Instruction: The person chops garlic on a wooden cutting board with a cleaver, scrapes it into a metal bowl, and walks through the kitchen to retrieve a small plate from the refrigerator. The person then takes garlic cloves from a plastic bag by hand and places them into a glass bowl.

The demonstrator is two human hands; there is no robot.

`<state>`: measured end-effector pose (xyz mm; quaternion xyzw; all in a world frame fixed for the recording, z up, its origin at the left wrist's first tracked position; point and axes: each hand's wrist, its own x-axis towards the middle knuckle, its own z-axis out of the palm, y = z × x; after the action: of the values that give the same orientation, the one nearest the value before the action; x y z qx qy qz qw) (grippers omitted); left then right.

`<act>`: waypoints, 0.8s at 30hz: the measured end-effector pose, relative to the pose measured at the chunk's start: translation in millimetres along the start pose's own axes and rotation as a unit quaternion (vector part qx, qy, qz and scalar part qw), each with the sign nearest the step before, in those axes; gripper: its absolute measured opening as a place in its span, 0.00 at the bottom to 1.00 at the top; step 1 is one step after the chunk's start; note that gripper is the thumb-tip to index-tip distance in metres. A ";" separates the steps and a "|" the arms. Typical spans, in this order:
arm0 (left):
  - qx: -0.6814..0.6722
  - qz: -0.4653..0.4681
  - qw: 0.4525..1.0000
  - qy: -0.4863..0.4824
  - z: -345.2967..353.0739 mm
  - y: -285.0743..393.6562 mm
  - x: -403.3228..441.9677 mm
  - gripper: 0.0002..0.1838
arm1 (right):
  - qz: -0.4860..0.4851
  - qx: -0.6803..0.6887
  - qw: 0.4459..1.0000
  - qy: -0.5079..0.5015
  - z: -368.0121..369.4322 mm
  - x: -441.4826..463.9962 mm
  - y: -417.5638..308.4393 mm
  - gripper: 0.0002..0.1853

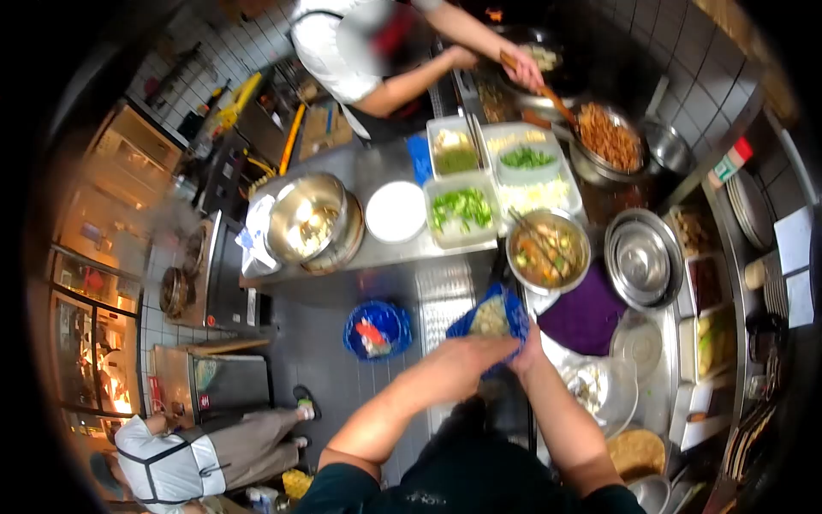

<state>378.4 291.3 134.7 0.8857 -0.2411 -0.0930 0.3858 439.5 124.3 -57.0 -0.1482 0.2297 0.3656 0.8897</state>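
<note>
My left hand [471, 358] lies across the near side of a blue container [517, 313], its fingers closed against it. On the container's right side my right hand [527, 349] grips it. Pale chopped food [491, 318] shows inside the tilted container; whether it is a bag or a basket I cannot tell. Just beyond it stands a metal bowl [548, 250] of mixed vegetables in liquid with a utensil in it. A purple cloth [584, 313] lies right of my hands, and a clear bowl [612, 394] with pale pieces is nearer my right forearm.
A co-worker [342, 60] stirs at the stove beside a pan of browned food [610, 137]. Tubs of chopped greens [462, 208], a white plate [396, 212] and a steel pot [304, 218] occupy the counter. A blue bin [377, 330] stands on the floor; another person [197, 454] is lower left.
</note>
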 end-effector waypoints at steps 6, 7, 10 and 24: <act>0.006 0.012 1.000 -0.003 -5.9 -4.7 0.2 0.30 | 0.019 0.004 1.000 -0.019 -4.8 14.1 0.3 0.32; 0.002 0.006 1.000 -0.004 -7.9 -3.1 0.2 0.30 | 0.023 0.007 0.999 -0.022 -1.1 13.2 0.2 0.32; 0.005 -0.001 1.000 -0.012 -13.9 1.5 2.2 0.30 | 0.012 0.001 1.000 0.000 10.0 8.2 -1.9 0.31; 0.016 0.007 1.000 -0.011 -28.9 10.7 9.4 0.32 | 0.006 -0.005 1.000 0.014 21.6 7.1 -10.3 0.30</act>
<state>392.9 298.7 162.5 0.8889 -0.2534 -0.0961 0.3693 457.9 130.7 -41.2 -0.1561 0.2408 0.3704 0.8834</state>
